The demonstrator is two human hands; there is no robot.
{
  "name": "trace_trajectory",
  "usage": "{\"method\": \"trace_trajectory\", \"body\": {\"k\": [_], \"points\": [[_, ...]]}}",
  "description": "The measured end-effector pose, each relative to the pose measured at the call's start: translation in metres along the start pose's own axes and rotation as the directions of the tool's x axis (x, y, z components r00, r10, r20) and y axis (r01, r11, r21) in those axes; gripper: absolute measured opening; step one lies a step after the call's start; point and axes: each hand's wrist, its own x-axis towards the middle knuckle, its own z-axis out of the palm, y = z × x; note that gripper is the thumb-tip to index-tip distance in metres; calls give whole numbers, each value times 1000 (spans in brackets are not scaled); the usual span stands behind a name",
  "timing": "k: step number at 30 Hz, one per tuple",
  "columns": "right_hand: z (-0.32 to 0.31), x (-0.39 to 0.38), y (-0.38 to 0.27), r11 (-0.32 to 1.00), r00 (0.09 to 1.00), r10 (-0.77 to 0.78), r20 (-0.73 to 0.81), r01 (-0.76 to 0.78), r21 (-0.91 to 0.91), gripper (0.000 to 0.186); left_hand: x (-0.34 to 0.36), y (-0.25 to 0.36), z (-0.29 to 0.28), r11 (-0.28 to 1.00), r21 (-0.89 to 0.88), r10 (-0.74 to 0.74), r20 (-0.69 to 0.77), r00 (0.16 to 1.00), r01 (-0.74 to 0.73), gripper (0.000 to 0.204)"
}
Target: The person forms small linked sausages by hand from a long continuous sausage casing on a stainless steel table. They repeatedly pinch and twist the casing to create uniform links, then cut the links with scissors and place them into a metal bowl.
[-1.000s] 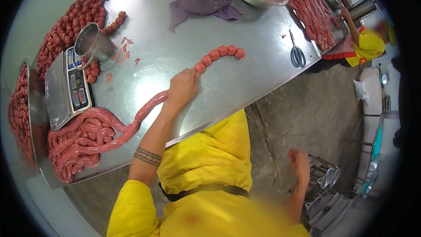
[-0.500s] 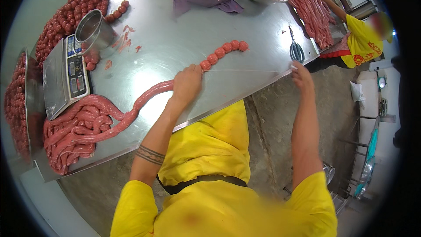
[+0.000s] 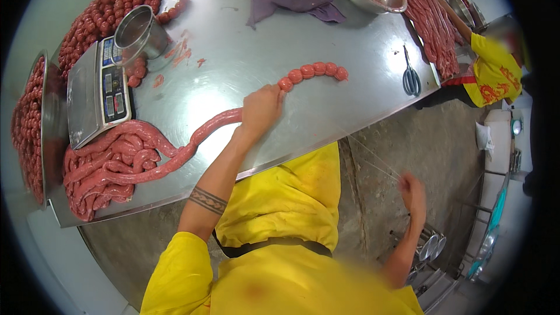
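At far left, a round metal tray (image 3: 51, 116) heaped with small links; just beside it, a scale (image 3: 81, 96) on the bench (image 3: 338, 111), with a large mound of round links (image 3: 111, 17) behind. In front of the scale, a coiled pile of smooth sausage (image 3: 116, 166), leading rightward as one thick sausage strand (image 3: 213, 126) into the left hand (image 3: 262, 109), clamped around it. Just beyond, a curved row of six links (image 3: 319, 68) lying on the bench. Farther back, a crumpled purple cloth (image 3: 294, 1), then a steel bowl (image 3: 385, 1). Near the right edge, scissors (image 3: 412, 80). Off the bench, well apart from the left, the right hand (image 3: 413, 193), curled closed on thin pale thread (image 3: 373, 154). Farthest right, long sausages (image 3: 430, 29) and a co-worker (image 3: 496, 73) in yellow.
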Motion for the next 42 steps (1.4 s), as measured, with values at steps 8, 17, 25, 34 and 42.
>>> {"method": "trace_trajectory", "body": {"k": [8, 17, 25, 34, 42], "points": [[124, -50, 212, 620, 938, -156, 309, -150, 770, 19, -4, 4, -1, 957, 260, 81, 176, 981, -126, 15], [73, -6, 322, -215, 993, -5, 117, -116, 970, 65, 0, -6, 3, 984, 180, -10, 34, 999, 3, 15], [-41, 229, 97, 977, 978, -146, -152, 167, 136, 23, -6, -7, 20, 996, 79, 65, -173, 983, -52, 8], [-32, 106, -617, -118, -46, -970, -238, 947, 300, 20, -12, -13, 43, 976, 182, 165, -260, 951, -120, 16], [91, 120, -837, 236, 330, -878, 346, 929, -286, 32, -11, -12, 79, 974, -115, 130, -420, 898, -195, 9]]}}
